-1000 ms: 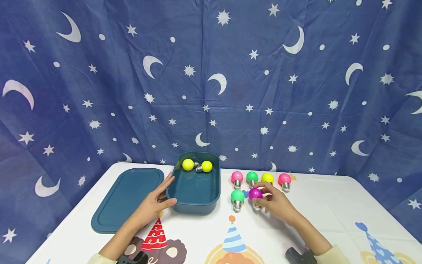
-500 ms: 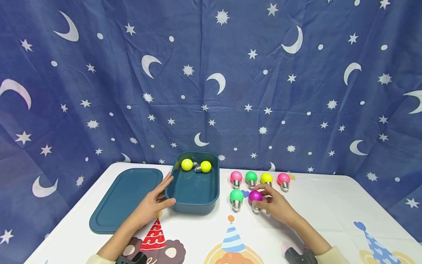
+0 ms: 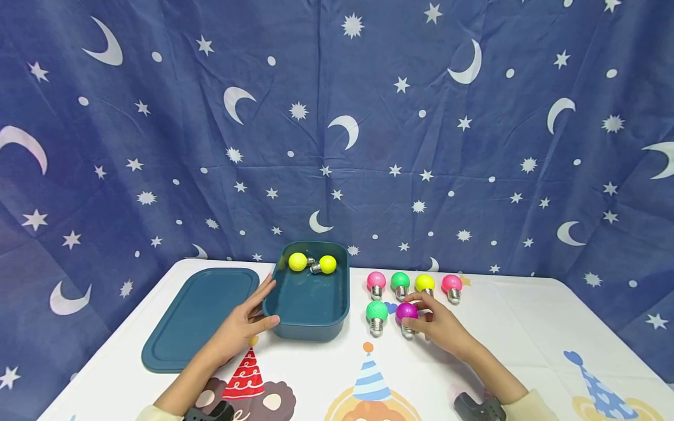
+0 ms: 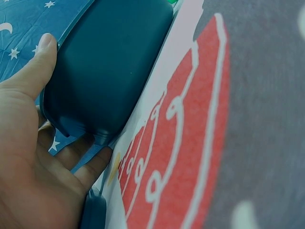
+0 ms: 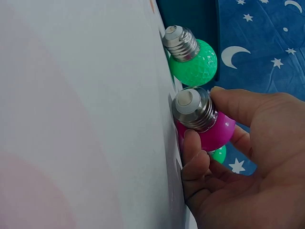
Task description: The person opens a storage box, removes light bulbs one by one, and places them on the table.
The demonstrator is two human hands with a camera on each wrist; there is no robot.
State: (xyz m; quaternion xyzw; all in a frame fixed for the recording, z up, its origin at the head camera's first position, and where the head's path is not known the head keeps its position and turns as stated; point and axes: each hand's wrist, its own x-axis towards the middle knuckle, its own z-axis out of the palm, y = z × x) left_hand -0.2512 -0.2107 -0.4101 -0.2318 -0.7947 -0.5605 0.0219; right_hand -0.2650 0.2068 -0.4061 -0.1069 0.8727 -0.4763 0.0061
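My right hand (image 3: 442, 323) holds a purple light bulb (image 3: 406, 311) lying on the white table, its silver screw base pointing toward me. In the right wrist view the thumb lies at the metal base and the fingers curl about the other side. A green textured bulb (image 3: 376, 312) lies just left of it. My left hand (image 3: 238, 332) rests against the left side of a dark teal box (image 3: 310, 332), fingers spread and thumb near the front corner. Inside the box, at its far end, are two yellow bulbs (image 3: 297, 262).
Behind the purple bulb runs a row with a pink bulb (image 3: 376, 281), a green bulb (image 3: 400, 282), a yellow bulb (image 3: 425, 283) and another pink bulb (image 3: 451, 285). The flat teal lid (image 3: 202, 316) lies left of the box. A blue starry curtain (image 3: 337, 146) hangs behind the table.
The head view has shifted very slightly. My right hand stays at the purple bulb, with a little more of its metal base showing; my left hand keeps its place at the box.
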